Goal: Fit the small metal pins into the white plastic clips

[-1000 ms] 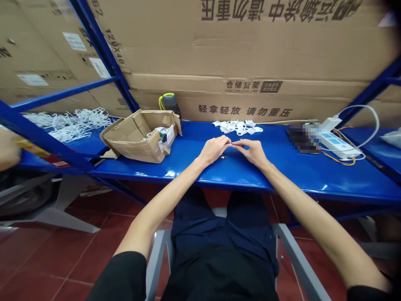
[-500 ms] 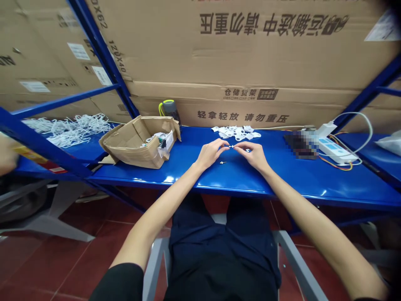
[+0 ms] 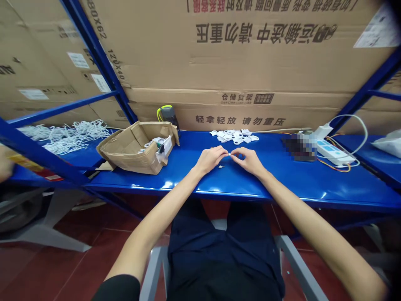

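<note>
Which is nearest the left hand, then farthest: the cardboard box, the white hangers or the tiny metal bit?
1. Tiny metal bit, on the shelf right by the left hand.
2. Cardboard box, further to the left.
3. White hangers, far left, beyond the box.

The tiny pale part (image 3: 229,154) pinched between the left hand (image 3: 210,159) and the right hand (image 3: 249,160) is too small to identify, and the fingertips cover most of it. Just nearer than the grip, a speck (image 3: 222,167) on the blue shelf (image 3: 194,177) is equally unreadable. Beyond the grip, the white pieces (image 3: 233,136) cannot be told apart. Right of it, a dark object (image 3: 299,146) is pixelated; far right, a white bag (image 3: 390,142) is cut by the edge. Left of the grip, flaps hide much of the cardboard box (image 3: 131,156) contents. Far left, another person's hand (image 3: 4,167) is cut off.
</note>
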Tool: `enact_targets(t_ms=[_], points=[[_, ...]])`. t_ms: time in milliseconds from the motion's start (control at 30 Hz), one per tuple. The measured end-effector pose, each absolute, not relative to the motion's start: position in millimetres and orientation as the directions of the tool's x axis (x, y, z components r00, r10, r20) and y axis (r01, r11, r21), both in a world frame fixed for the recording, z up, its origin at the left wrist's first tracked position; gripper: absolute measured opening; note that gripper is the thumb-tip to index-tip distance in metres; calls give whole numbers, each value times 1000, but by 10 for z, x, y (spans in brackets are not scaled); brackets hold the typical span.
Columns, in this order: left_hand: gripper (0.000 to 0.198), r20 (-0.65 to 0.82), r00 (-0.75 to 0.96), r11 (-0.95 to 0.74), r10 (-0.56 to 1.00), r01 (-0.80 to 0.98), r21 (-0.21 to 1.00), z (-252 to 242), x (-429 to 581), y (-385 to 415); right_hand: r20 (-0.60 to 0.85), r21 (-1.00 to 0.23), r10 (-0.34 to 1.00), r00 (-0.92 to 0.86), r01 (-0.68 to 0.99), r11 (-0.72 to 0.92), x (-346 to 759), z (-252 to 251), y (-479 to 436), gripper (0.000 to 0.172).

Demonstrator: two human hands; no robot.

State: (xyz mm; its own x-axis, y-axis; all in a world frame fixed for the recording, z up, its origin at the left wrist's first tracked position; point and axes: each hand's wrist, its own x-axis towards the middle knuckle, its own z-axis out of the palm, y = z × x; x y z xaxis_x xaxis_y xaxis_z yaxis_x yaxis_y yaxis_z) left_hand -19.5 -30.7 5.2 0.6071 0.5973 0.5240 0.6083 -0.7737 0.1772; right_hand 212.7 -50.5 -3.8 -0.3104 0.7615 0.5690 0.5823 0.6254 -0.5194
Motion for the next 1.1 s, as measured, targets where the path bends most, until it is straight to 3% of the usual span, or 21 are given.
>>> enact_targets(t_ms=[333,700,933,1100], points=[[24,478,650,-774,591,623,110,56,-344,-275,559,-523,761,-330,572,632,2104,-63,-498,24],[25,557,512,-660,653,747,86,82,-790,-188,492,-431,676,-548,521,736,1932,-86,-386,21],[25,541,452,-619,709,766,172,152,-887,-418,447,-445,678,-584,512,734,1953,-102,-396,26],[23,534,378,-590,756,748,305,118,-1005,-718,438,-462,681,-587,502,731,1963,-87,-419,26]])
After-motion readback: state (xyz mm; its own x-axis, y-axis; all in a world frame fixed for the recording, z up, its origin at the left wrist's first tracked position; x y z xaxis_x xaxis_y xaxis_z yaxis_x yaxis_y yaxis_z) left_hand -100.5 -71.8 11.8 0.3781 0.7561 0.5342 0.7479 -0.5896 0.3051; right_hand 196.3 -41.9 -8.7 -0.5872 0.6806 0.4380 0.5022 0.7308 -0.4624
